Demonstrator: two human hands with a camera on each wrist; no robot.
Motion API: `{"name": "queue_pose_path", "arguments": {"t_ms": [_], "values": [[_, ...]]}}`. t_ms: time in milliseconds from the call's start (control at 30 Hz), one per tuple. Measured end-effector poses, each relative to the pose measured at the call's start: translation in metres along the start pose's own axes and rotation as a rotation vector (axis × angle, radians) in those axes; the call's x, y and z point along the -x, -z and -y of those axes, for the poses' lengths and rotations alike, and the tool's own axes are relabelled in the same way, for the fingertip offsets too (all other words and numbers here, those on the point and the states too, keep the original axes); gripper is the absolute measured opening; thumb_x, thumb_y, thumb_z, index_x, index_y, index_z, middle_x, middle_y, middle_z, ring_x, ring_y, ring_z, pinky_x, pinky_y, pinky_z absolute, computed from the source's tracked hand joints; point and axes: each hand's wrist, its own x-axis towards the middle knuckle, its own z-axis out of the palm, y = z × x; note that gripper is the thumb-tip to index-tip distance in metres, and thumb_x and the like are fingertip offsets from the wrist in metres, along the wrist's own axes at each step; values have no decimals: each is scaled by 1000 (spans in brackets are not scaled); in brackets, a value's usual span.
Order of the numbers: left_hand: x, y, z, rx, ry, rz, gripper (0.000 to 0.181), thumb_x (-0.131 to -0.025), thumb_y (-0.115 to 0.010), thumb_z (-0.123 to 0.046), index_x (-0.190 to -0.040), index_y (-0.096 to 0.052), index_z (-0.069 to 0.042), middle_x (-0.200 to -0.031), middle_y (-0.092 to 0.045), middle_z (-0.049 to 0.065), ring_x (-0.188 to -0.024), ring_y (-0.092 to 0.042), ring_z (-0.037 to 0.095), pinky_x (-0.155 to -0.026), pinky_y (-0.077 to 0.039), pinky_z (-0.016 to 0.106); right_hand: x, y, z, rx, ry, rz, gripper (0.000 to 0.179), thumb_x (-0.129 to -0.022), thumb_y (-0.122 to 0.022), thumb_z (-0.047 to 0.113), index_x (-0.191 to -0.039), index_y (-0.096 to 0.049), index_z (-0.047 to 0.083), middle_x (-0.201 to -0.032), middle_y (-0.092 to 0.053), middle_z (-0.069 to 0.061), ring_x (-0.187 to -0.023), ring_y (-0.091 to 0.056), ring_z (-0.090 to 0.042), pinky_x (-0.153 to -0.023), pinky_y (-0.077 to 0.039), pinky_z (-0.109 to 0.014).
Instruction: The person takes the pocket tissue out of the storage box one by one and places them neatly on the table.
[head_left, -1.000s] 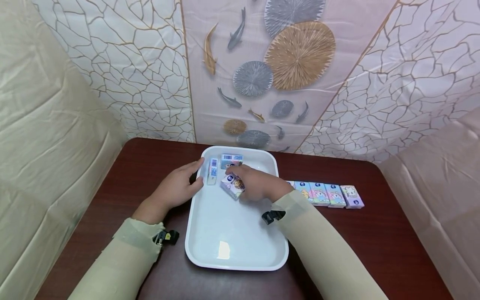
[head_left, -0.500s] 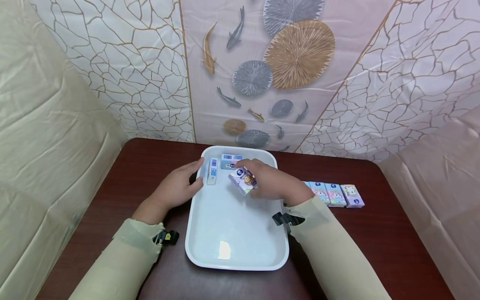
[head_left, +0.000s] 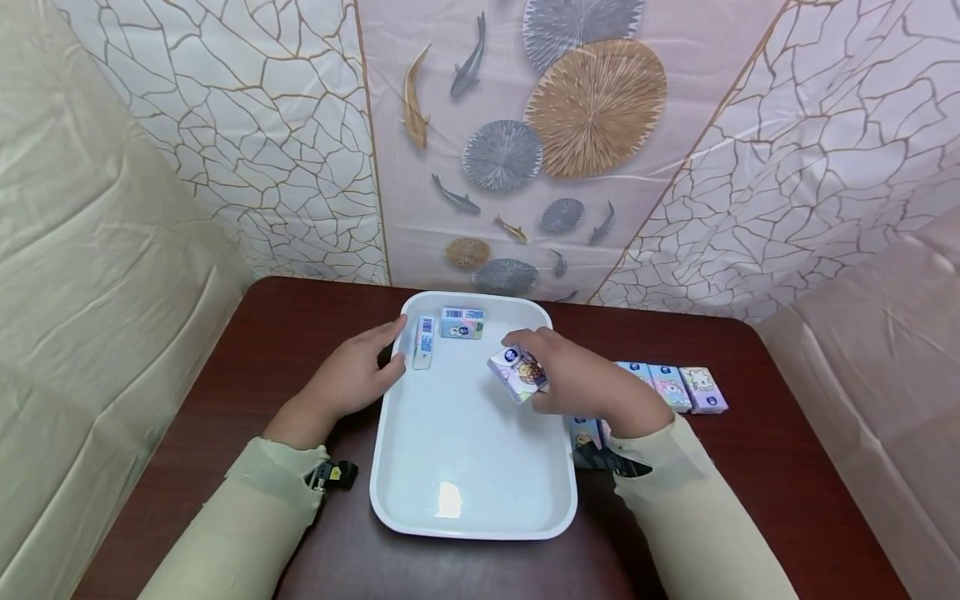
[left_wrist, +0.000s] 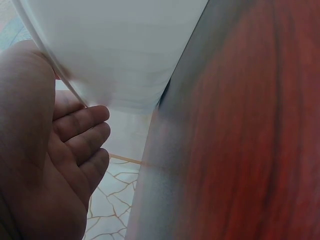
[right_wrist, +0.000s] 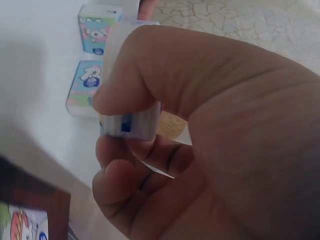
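My right hand pinches a purple-and-white tissue pack with a cartoon print, tilted over the white tray. In the right wrist view the thumb presses one side of the tissue pack, with fingers behind it. My left hand holds the tray's left rim. Its thumb lies over the rim, and the other fingers bend against the outer wall in the left wrist view. Two blue tissue packs stand in the tray's far left corner: one along the left wall, one near the back wall.
Right of the tray, a row of tissue packs lies on the dark red-brown table, partly hidden by my right arm. More packs show nearer, beside the tray's right rim. A patterned cloth hangs behind the table.
My right hand has lifted the purple tissue pack from beside the two blue packs and carried it to the right. The left hand stays on the rim.
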Motion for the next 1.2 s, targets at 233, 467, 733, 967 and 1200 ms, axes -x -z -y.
{"name": "queue_pose_path", "arguments": {"t_ms": [233, 467, 733, 967, 1200], "values": [[0, -2, 1, 1, 5, -1, 70, -105, -55, -43, -168, -28, -25, -169, -40, 7, -155, -41, 27, -122, -40, 55, 21, 6, -15, -35, -39, 2, 91, -78, -85, 9, -157, -44, 28, -140, -52, -5, -104, -61, -22, -83, -61, -33], [0, -2, 1, 5, 15, 2, 71, -105, -55, -43, -168, -27, -25, -169, -40, 7, -155, -40, 26, -123, -39, 54, 37, 8, -28, -34, -87, 9, 89, -80, -87, 13, -157, -44, 29, -137, -53, -4, -106, -60, -22, -84, -61, -34], [0, 0, 0, -6, 4, 12, 70, -106, -53, -43, -168, -26, -24, -170, -39, 7, -155, -40, 27, -123, -39, 55, 60, 7, -44, -23, -148, -2, 87, -81, -88, 18, -155, -45, 29, -140, -55, -7, -110, -60, -24, -90, -62, -43], [0, 0, 1, -9, 9, 8, 70, -106, -53, -43, -168, -26, -24, -170, -39, 7, -156, -40, 27, -123, -39, 54, 81, 3, -68, 4, -186, -38, 92, -79, -92, 22, -157, -43, 27, -147, -55, -10, -118, -61, -28, -97, -60, -55], [-1, 0, 2, -4, -7, 0, 70, -106, -54, -43, -168, -27, -25, -169, -40, 8, -155, -41, 26, -123, -40, 54, 106, -3, -91, 28, -215, -57, 89, -78, -91, 22, -156, -47, 19, -155, -52, -18, -131, -57, -38, -108, -48, -69]]}}
